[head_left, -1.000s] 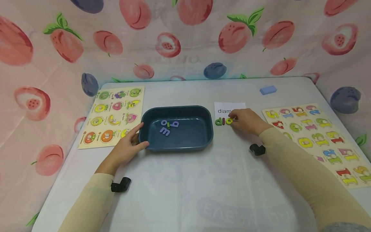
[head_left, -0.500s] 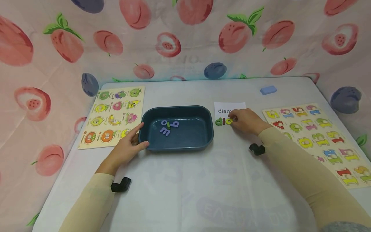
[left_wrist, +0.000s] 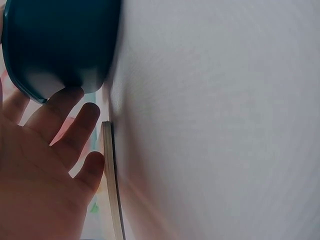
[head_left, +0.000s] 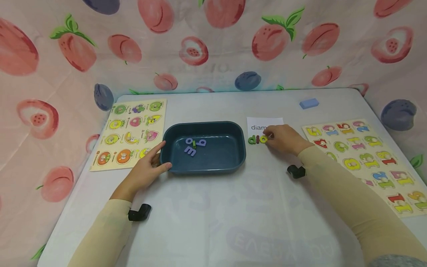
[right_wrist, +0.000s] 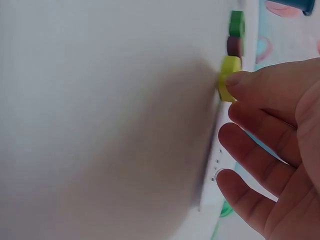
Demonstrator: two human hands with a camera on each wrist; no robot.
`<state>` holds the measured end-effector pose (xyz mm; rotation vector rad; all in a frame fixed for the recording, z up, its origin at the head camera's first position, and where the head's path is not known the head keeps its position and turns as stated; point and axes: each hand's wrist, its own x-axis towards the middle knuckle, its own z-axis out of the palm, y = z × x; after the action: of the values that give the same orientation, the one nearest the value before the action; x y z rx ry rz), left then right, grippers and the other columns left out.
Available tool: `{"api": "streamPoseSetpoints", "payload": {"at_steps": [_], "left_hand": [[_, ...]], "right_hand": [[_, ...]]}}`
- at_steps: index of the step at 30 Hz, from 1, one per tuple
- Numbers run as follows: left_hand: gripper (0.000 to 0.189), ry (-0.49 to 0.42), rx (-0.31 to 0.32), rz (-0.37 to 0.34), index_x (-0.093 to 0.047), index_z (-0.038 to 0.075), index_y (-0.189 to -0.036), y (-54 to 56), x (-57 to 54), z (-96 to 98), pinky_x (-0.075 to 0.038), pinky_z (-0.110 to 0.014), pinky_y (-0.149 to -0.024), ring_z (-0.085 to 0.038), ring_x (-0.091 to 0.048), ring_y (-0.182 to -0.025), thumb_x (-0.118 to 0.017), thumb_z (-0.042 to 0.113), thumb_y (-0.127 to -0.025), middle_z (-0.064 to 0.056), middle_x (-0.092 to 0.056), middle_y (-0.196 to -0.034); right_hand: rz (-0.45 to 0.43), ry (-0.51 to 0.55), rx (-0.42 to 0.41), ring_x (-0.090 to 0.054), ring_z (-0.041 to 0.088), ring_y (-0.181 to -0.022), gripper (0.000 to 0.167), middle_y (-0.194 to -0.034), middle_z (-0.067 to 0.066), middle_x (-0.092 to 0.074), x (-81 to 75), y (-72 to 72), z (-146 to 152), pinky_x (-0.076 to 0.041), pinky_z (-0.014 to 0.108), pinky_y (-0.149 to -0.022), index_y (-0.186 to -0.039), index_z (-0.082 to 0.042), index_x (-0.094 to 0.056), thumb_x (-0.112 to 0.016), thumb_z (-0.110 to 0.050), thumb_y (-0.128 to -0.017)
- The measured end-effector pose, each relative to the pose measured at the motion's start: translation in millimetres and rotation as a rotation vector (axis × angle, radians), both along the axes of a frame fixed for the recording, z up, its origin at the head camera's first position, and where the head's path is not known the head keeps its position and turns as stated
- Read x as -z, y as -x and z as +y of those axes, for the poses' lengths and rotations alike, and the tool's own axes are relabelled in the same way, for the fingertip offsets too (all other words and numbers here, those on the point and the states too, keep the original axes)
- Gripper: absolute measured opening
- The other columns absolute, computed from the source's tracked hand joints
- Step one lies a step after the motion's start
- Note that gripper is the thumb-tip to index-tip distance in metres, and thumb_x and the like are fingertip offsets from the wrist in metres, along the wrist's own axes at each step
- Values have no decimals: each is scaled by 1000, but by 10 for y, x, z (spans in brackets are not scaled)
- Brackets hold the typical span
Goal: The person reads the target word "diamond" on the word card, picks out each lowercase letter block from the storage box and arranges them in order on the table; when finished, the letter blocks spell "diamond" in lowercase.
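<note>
My left hand [head_left: 143, 172] holds the left end of a dark teal tray [head_left: 210, 170], its thumb at the near corner and its fingers against the outer wall. Inside lie a purple o [head_left: 189, 141], a purple m [head_left: 190, 151], another purple letter [head_left: 201, 142] and a small green piece [head_left: 194, 145]. Over on the right, my right hand [head_left: 285, 139] pinches a yellow letter [right_wrist: 230, 65], partly covered by the thumb. Beside it in a row stand a green d [head_left: 251, 139] and a thin red letter [head_left: 257, 139]. Just behind them is a white card [head_left: 263, 121] reading "diam", the rest hidden by the hand.
A fruit puzzle board [head_left: 128, 128] lies left of the tray. A number puzzle board [head_left: 333, 129] lies at the right, partly under the right forearm. Toward the back right sits a blue block [head_left: 308, 104]. Fruit-patterned cloth [head_left: 220, 48] hangs behind the white table [head_left: 200, 222].
</note>
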<state>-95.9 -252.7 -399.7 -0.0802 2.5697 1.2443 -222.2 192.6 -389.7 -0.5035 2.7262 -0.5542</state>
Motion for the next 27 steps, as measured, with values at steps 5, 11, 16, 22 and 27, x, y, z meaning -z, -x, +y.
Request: {"api": "streamPoseSetpoints", "payload": {"at_steps": [5,11,16,22,27], "left_hand": [[84,2,1,-5,-19,39,-160,1,-3,5,-26,-62,-112,-35,-36,-143,-70,46,-93,-19,-36,-157],[84,-10,-2,-5,-19,39,-160,4,-5,4,-26,-62,-113,-34,-36,-143,-69,45,-94,-18,-36,-157],[83,-19,-1,-5,-19,41,-160,15,5,4,-25,-61,-113,-33,-36,-144,-69,45,-94,-17,-36,-157],[84,-22,2,-4,-19,38,-160,13,-2,8,-25,-62,-113,-34,-36,-143,-69,44,-94,-18,-36,-157],[84,-26,2,0,-19,37,-161,2,-6,7,-25,-62,-113,-34,-37,-143,-70,42,-94,-19,-38,-156]], "right_hand": [[19,20,22,-54,38,-119,40,-128,20,-62,-139,4,57,-41,55,-103,-135,-1,-59,-61,-13,-96],[114,38,-22,-58,36,-112,39,-122,21,-65,-353,-3,24,-45,53,-100,-131,2,-61,-66,-11,-94],[133,57,-82,-59,35,-113,39,-123,20,-65,-469,-79,-176,-46,51,-100,-131,2,-61,-67,-11,-94],[202,137,-218,-62,32,-110,37,-123,17,-67,-480,-225,-494,-49,48,-96,-129,2,-63,-67,-10,-94],[279,213,-337,-65,30,-109,34,-120,15,-69,-454,-365,-792,-50,45,-95,-124,2,-67,-71,-10,-92]]}}
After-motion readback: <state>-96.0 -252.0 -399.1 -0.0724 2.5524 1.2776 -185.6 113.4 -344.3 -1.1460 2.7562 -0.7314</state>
